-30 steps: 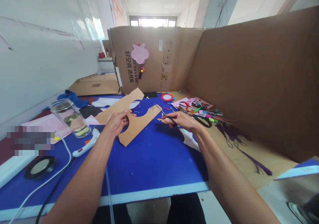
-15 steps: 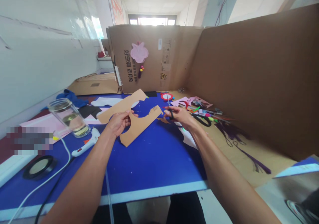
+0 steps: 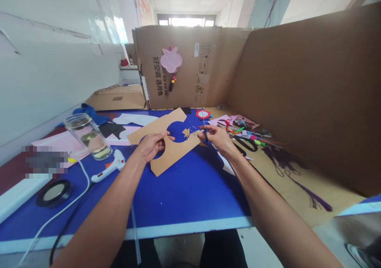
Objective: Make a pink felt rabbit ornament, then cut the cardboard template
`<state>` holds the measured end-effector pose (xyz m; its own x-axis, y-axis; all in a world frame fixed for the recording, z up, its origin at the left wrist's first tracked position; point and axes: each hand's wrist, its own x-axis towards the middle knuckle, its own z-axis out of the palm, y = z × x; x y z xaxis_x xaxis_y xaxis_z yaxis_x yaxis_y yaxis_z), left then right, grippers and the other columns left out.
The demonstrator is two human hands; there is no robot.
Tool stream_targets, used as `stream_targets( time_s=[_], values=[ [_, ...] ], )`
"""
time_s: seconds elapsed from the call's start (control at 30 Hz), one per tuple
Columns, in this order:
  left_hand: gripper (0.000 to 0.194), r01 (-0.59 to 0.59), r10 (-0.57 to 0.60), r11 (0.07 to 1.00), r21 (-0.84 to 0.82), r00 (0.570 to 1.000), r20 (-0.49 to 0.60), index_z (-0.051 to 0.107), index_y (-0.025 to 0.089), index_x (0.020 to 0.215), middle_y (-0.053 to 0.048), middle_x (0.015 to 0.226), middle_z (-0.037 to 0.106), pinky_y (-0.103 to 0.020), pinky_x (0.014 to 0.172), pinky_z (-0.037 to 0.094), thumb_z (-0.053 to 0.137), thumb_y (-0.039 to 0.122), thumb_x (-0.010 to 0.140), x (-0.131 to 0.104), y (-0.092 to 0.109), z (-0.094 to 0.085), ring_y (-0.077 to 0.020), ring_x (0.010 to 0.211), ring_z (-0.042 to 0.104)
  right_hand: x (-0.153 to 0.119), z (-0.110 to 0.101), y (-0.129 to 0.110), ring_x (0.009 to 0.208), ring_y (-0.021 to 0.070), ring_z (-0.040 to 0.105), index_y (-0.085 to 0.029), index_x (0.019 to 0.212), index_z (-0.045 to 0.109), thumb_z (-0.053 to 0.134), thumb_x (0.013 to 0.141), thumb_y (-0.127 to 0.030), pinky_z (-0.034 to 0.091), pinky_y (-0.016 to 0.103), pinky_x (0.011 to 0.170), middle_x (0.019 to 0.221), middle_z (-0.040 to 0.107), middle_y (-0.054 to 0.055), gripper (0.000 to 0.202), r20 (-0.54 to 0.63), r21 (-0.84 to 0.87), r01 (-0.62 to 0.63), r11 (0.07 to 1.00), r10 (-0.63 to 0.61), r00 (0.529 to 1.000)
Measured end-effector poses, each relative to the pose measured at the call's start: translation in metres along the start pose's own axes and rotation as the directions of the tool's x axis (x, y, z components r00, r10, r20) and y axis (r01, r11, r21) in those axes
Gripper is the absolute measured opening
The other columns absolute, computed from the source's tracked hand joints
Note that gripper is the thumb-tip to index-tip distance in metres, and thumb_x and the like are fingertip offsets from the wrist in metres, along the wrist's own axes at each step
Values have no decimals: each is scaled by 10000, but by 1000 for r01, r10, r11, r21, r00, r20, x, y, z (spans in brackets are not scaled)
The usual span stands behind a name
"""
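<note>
My left hand (image 3: pixel 153 145) is closed on a flat brown cardboard piece (image 3: pixel 175 155) with rounded cut-outs, gripping it by the narrow part between two of them. The cardboard is held tilted above the blue table. In my right hand (image 3: pixel 218 137) is a pair of scissors (image 3: pixel 205 132), its blades pointing up and away from me. The scissors are beside the cardboard's right end; whether they touch it I cannot tell. A small cardboard scrap (image 3: pixel 186 132) shows behind the piece, near a red-rimmed round item (image 3: pixel 203 114).
At left on the blue table (image 3: pixel 190 200) stand a glass jar (image 3: pixel 92 137), a white glue gun (image 3: pixel 110 168) with its cord, and a roll of black tape (image 3: pixel 53 193). Craft scraps and purple tassels (image 3: pixel 309 188) lie at right. Tall cardboard walls (image 3: pixel 309 89) rise behind and right.
The view has shifted slightly, so most things sit a little further right. The cardboard's right end has come closer to the scissors. Both hands keep their holds.
</note>
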<state>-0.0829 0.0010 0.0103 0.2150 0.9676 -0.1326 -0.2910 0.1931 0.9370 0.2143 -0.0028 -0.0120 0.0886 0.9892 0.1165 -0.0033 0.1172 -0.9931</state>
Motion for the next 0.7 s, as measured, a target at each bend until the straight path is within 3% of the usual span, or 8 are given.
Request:
stream_targets(
  time_s=[0.17, 0.43, 0.7],
  values=[
    [168, 15, -16, 1000, 23, 997, 75, 797, 60, 1108, -237, 1066, 855, -269, 644, 644, 710, 133, 984, -3, 3, -3, -209, 760, 806, 0, -2, -2, 630, 143, 640, -165, 1100, 817, 1060, 500, -426, 498, 269, 609, 715, 737, -13, 698, -7, 21, 2, 1000, -2, 1000],
    [229, 8, -15, 999, 42, 985, 175, 792, 81, 1171, -238, 1106, 853, -265, 684, 649, 763, 133, 949, -4, -2, -1, -227, 838, 829, -2, -1, -4, 630, 127, 637, -184, 1067, 814, 1079, 451, -382, 490, 250, 571, 798, 778, 2, 699, -47, 89, -91, 992, 96, 994],
    [458, 18, 6, 998, -68, 940, 341, 703, 80, 1419, -258, 1287, 811, -272, 761, 662, 725, 100, 963, 3, -5, -13, -255, 971, 847, 0, 0, -2, 603, 122, 615, -193, 1042, 820, 1071, 460, -363, 450, 242, 533, 785, 772, -3, 656, -49, 94, -108, 990, 113, 992]
  ],
)
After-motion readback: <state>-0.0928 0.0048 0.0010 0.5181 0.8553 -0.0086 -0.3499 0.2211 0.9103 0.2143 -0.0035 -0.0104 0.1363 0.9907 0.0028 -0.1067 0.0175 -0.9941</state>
